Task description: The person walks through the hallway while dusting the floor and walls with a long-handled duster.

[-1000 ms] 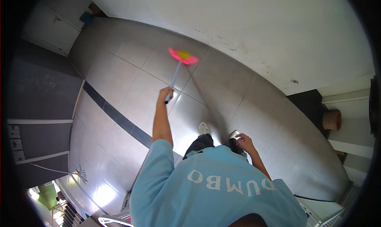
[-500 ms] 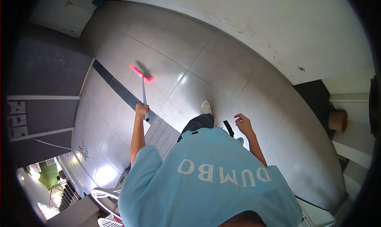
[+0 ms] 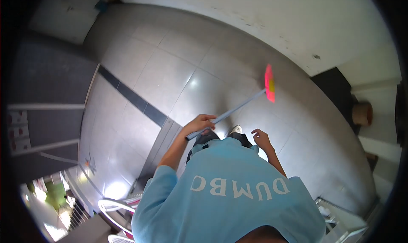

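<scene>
Broom [image 3: 240,105] slants near-left to far-right, near end clamped in my left hand [image 3: 200,123], loosely curled right hand [image 3: 262,138] apart.

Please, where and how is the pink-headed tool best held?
Probably at the near end of the grey handle, from the camera side, as the left hand does: it is slim, straight, and slants away toward the pink head.

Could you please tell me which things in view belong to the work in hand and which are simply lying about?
In use:
pink-headed pole, gripped by the left hand

Just lying about:
brown basket
blue container
white chair
</scene>
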### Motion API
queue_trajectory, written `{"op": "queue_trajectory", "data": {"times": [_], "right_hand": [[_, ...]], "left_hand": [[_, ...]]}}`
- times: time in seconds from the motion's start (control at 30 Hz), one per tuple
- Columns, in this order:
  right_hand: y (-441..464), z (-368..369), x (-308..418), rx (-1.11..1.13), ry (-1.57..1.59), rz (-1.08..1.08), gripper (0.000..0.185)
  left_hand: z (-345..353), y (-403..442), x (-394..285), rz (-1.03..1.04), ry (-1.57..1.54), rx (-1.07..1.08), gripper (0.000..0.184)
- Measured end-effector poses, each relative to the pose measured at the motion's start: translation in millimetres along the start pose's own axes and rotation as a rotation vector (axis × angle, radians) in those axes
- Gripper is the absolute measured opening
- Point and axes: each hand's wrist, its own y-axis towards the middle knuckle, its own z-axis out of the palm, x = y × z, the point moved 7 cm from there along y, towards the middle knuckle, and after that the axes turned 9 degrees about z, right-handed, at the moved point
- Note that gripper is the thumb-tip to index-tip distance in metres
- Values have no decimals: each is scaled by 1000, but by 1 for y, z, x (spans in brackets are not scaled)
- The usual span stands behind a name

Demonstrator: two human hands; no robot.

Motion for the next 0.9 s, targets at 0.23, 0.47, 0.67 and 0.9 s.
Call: {"op": "queue_trajectory", "data": {"times": [0.23,0.47,0.67,0.9], "right_hand": [[-20,-10,-4,-234,18,107,21],[-2,31,31,-164,101,216,22],[12,135,137,-77,117,29,21],[-2,172,141,-35,43,18,21]], "left_hand": [[-3,38,30,-84,289,170,39],[-176,-131,51,-396,201,-207,42],[-310,-257,77,-504,59,-552,23],[-412,-197,97,-423,994,-430,17]]}}
